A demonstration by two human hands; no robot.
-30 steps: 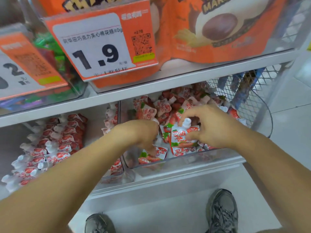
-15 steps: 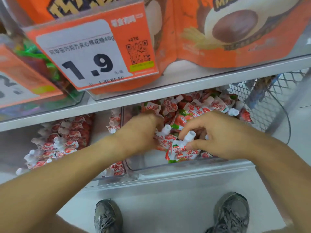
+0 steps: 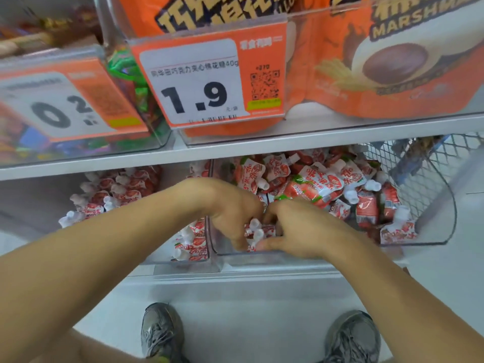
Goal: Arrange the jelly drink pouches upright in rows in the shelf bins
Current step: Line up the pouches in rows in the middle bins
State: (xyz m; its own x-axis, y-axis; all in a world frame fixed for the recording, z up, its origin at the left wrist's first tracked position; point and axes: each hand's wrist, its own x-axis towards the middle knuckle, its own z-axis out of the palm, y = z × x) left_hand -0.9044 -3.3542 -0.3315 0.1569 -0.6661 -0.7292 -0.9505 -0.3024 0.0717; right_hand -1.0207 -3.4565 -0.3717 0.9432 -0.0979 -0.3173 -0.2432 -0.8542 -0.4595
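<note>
A price tag (image 3: 199, 82) at 12 o'clock reads "1.9" and "40g"; the orange bag (image 3: 392, 56) beside it says "MARSHMA…". In the clear bin (image 3: 288, 256) below, both grips close on the same small bunch of jelly pouches (image 3: 258, 233): left hand (image 3: 233, 213) and right hand (image 3: 301, 231) touching. Loose pouches (image 3: 319, 184) are heaped at 1 o'clock. Grey shoes (image 3: 162, 334) stand at 6 o'clock.

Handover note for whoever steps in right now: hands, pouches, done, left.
Left hand and right hand: both grip a few upright pouches together at the front of the right bin.
Behind them, the loose pile lies jumbled in that bin.
Done: left bin holds pouches mostly standing, spouts up.
Left: set the held pouches down as a front row, then stand up the pile.
</note>
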